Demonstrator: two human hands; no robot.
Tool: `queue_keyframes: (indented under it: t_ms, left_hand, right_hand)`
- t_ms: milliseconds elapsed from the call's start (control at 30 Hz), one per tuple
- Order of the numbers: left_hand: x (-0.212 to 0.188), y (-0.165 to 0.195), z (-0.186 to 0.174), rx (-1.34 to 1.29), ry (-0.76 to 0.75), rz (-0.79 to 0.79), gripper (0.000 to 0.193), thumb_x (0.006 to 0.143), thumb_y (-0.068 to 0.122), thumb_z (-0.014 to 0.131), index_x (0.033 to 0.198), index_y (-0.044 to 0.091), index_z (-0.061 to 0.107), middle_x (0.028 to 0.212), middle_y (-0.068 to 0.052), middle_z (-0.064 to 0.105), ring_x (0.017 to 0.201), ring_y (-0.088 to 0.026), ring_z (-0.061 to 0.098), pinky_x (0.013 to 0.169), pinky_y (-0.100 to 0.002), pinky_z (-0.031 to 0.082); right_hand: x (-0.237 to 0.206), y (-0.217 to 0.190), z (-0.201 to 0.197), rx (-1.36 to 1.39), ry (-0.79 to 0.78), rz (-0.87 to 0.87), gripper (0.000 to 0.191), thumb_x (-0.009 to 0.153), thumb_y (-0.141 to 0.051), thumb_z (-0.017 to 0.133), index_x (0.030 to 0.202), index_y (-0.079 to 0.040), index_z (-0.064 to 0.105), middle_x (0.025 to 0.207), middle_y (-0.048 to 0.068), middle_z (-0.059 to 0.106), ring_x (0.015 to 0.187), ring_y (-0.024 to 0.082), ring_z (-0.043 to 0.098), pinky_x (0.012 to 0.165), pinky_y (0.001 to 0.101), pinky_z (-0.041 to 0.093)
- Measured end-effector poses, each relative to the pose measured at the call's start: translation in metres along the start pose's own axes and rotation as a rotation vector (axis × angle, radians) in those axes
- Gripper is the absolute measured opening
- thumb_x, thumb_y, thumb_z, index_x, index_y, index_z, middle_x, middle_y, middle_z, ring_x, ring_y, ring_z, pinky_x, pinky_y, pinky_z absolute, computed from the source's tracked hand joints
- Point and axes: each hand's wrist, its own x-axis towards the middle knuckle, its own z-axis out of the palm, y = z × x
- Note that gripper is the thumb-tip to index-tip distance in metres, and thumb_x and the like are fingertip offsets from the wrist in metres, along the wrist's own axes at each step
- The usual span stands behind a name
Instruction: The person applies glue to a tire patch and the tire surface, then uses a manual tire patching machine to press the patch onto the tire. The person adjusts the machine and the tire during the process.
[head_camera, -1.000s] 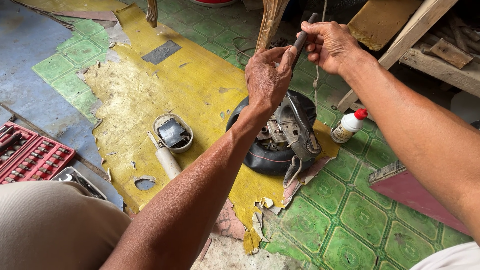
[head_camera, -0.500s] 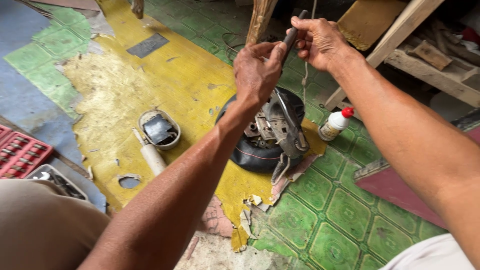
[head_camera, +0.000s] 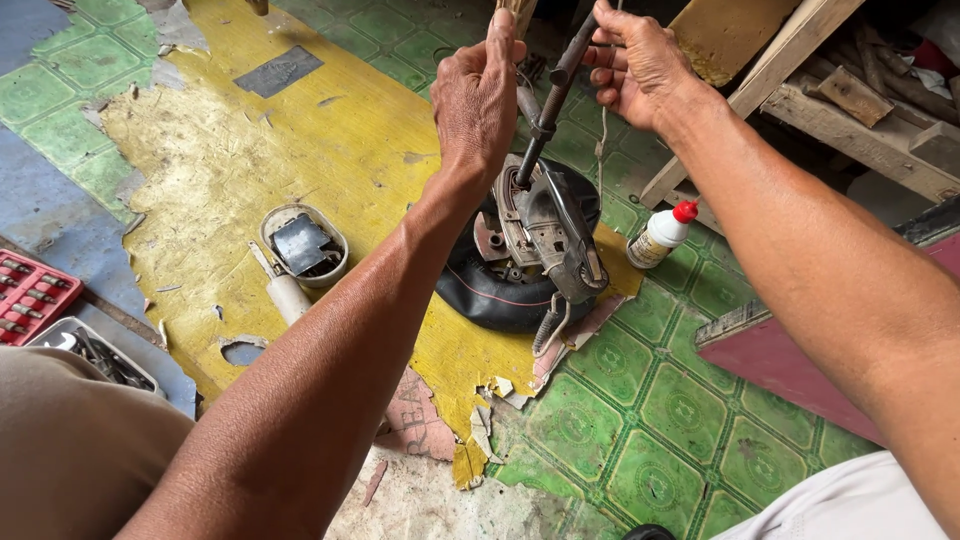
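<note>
- The right hand (head_camera: 640, 65) is closed around the upper end of a dark, slim metal rod (head_camera: 548, 110); the rod's top runs into the fist and out of the frame's upper edge, so its full length cannot be made out.
- The left hand (head_camera: 478, 95) is raised beside the rod with the fingers upright and close together; its palm faces away, so whether it pinches anything cannot be told.
- A thin pale cord (head_camera: 603, 140) hangs from the right hand; its lower end is lost behind the rod and the machine part.
- The rod's lower end goes down into a worn grey metal assembly (head_camera: 545, 235), which sits on a black rubber tyre (head_camera: 490, 295) lying flat on the floor; the left forearm covers the tyre's near-left side.
- Just right of the tyre stands a small white plastic bottle with a red cap (head_camera: 660, 235).
- Left of the tyre lies an oval grey housing with a dark plate inside (head_camera: 303, 245) and, touching it, a pale cylinder (head_camera: 288, 295).
- At the left edge, a red plastic tool tray (head_camera: 30, 295) is cut off by the frame.
- The floor (head_camera: 650, 400) has green patterned covering, with a torn, peeling yellow sheet (head_camera: 250, 150) over it.
- Rough wooden planks (head_camera: 800, 50) lean at upper right.
</note>
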Motion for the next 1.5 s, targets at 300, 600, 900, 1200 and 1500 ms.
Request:
queue_keyframes:
  t_ms: [300, 600, 900, 1200, 1500]
  left_hand:
    - [0.0, 0.001, 0.003, -0.009, -0.04, 0.04, 0.074, 0.093, 0.067, 0.054, 0.109, -0.002, 0.075, 0.095, -0.017, 0.077, 0.091, -0.023, 0.077, 0.079, -0.045, 0.061]
    - [-0.013, 0.02, 0.002, 0.1, -0.218, -0.013, 0.048, 0.085, 0.054, 0.068, 0.101, 0.012, 0.083, 0.094, -0.009, 0.083, 0.085, -0.021, 0.079, 0.081, -0.041, 0.061]
    - [-0.015, 0.021, 0.004, 0.105, -0.17, 0.07, 0.044, 0.086, 0.051, 0.071, 0.097, 0.01, 0.084, 0.086, -0.012, 0.076, 0.082, -0.024, 0.075, 0.075, -0.041, 0.059]
    - [-0.015, 0.025, 0.002, 0.029, -0.21, 0.024, 0.042, 0.088, 0.047, 0.072, 0.094, 0.006, 0.081, 0.071, -0.006, 0.074, 0.071, -0.014, 0.073, 0.066, -0.033, 0.059]
    - [-0.006, 0.019, 0.003, 0.059, -0.253, 0.082, 0.041, 0.087, 0.045, 0.072, 0.092, 0.006, 0.079, 0.064, -0.002, 0.072, 0.061, -0.01, 0.07, 0.06, -0.029, 0.057]
  right_hand:
    - [-0.024, -0.005, -0.045, -0.61, -0.085, 0.355, 0.031, 0.102, -0.028, 0.054, 0.1, -0.002, 0.069, 0.086, 0.012, 0.073, 0.071, 0.017, 0.068, 0.057, 0.0306, 0.055]
    - [-0.083, 0.113, -0.105, -0.797, -0.437, 1.164, 0.06, 0.093, -0.031, 0.069, 0.136, 0.003, 0.046, 0.111, 0.029, 0.072, 0.102, 0.034, 0.073, 0.074, 0.0476, 0.064]
    - [-0.088, 0.185, -0.146, -0.577, 0.155, 0.782, 0.121, 0.063, -0.039, 0.092, 0.159, -0.019, 0.022, 0.153, 0.019, 0.043, 0.132, 0.039, 0.053, 0.092, 0.0576, 0.059]
    - [-0.075, 0.199, -0.135, -0.596, 0.281, 0.544, 0.098, 0.065, -0.031, 0.093, 0.148, -0.013, 0.044, 0.142, 0.012, 0.055, 0.13, 0.033, 0.055, 0.087, 0.0548, 0.06]
    - [-0.042, 0.178, -0.116, -0.794, 0.307, -0.133, 0.084, 0.065, -0.031, 0.091, 0.127, -0.003, 0.042, 0.123, 0.026, 0.06, 0.11, 0.036, 0.067, 0.094, 0.0452, 0.059]
